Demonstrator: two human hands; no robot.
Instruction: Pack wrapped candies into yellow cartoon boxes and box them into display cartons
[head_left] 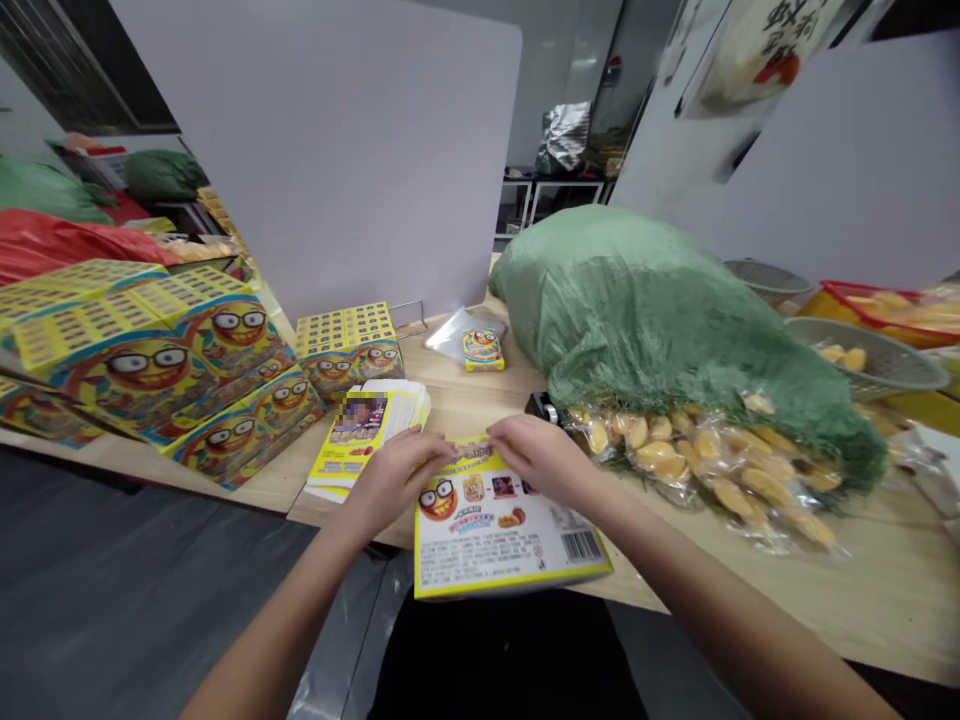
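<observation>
A flat yellow-edged carton [502, 535] with a cartoon face and a barcode lies at the near edge of the wooden table [862, 590]. My left hand [397, 475] grips its far left edge with bent fingers. My right hand [544, 455] pinches the far edge at the middle, fingers curled down on it. A stack of flat yellow cartons [360, 425] lies just left of my left hand.
Several assembled cartoon-face boxes [150, 350] are piled at the left, with more [349, 350] behind the stack. A big green sack [660, 320] spills bagged yellow pieces [712, 465] at the right. Baskets [862, 355] stand far right. A grey partition [337, 150] rises behind.
</observation>
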